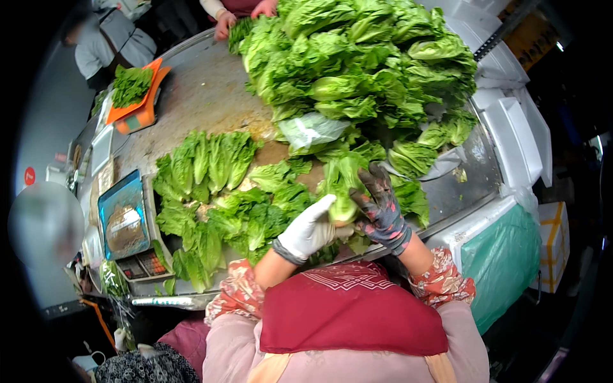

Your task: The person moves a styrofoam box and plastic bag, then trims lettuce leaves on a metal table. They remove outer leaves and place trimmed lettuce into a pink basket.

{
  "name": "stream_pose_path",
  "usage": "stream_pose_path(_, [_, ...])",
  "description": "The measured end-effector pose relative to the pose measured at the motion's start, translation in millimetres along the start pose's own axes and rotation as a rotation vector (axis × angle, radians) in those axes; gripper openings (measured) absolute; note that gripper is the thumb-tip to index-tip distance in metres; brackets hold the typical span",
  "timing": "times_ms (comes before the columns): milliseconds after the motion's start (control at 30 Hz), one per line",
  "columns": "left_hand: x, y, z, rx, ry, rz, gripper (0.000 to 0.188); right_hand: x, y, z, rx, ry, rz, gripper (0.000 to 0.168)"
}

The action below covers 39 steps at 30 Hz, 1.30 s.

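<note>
A head of romaine lettuce [343,203] is held low over the near edge of the metal table [215,81], its cut base towards me. My left hand [309,230], in a white glove, grips it at the left of the base. On its right side, my right hand [383,208], in a dark patterned glove, touches the leaves and base with fingers partly spread. More lettuce heads [210,163] lie in a row to the left, with loose leaves [244,215] nearer me. Beyond my hands rises a large lettuce pile [354,72]. A clear plastic bag [313,129] rests against its near side.
At the left are a scale with a blue tray [124,220] and an orange scale [139,103] bearing leafy greens. White foam boxes [512,139] and a green plastic sheet [503,263] stand at the right. Across the table, a co-worker's hands [225,24] touch greens; another person [112,45] stands farther left.
</note>
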<state>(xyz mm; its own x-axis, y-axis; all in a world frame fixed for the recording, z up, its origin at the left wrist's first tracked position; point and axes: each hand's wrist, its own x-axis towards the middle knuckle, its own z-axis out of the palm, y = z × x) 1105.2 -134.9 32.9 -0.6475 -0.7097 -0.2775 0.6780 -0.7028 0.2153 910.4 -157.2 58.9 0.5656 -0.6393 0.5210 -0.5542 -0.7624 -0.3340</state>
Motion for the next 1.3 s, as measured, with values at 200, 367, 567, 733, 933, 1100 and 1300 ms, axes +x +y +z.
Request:
stream_pose_path(200, [2,-9,-15,0.144,0.165,0.384,0.046,-33,-20,45,0.791,0.228,0.795,0.036])
stream_pose_path(367, [-7,-20,-19,0.257,0.261,0.569,0.046,-29,-20,50,0.812,0.128,0.770,0.023])
stream_pose_path(567, [-14,-11,-19,0.414,0.334,0.765,0.045,-24,-24,57,1.252,0.275,0.996,0.024])
stream_pose_path(733, [-11,-26,-17,0.386,0.346,0.769,0.047,-25,-30,66,1.229,0.220,0.985,0.023])
stream_pose_path(933, [-8,-26,-17,0.242,0.362,0.780,0.039,-20,-34,80,1.885,0.573,1.344,0.023])
stream_pose_path(1100, [-18,-7,-15,0.309,0.416,0.729,0.044,-33,-9,81,1.866,0.378,1.195,0.041])
stream_pose_path(1300, [-22,-11,13,0.579,0.261,0.580,0.086,-50,-3,89,1.379,0.099,0.906,0.044])
